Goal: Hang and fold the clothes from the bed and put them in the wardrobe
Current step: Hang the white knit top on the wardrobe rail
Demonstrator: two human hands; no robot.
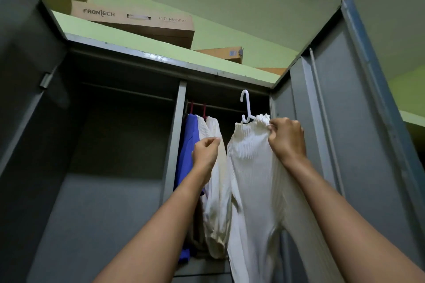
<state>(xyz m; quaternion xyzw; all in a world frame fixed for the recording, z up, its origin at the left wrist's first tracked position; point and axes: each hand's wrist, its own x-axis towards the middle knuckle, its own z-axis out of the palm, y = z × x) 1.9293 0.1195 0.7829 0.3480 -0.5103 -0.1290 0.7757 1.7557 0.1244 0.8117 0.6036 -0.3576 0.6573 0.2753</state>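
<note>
Pinching white ribbed top (253, 167) on white hanger (248, 108) with right grip (286, 138). Holding left grip (205, 149) curled closed, empty, further left.

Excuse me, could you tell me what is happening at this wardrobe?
A person is hanging clothes in the open wardrobe. The right hand grips the collar of a white ribbed top on a white hanger, whose hook is raised by the rail but does not look hooked on. The left hand is curled by a cream garment hanging beside a blue garment.
</note>
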